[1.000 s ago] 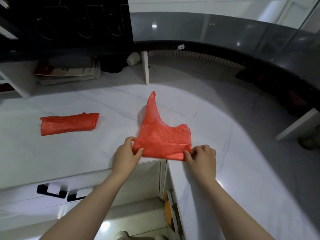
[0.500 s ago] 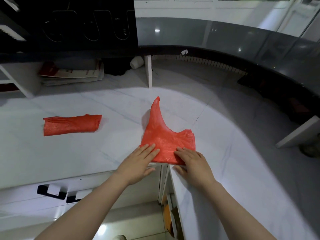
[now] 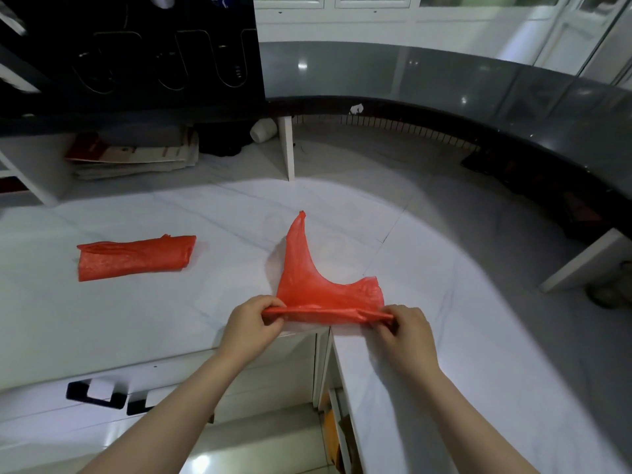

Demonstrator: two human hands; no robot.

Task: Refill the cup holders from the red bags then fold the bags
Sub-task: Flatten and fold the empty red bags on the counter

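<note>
Red plastic, a half-folded bag (image 3: 318,289), lies at the near edge of the white worktop (image 3: 136,313), above the inner corner where the counter turns. Its near hem is lifted off the surface into a thin fold, while one handle points toward the back. The left hand (image 3: 251,325) pinches the fold's left end between thumb and curled fingers; the right hand (image 3: 403,328) pinches the right end the same way. A second red bag (image 3: 135,256), already folded, lies well apart toward the left edge.
</note>
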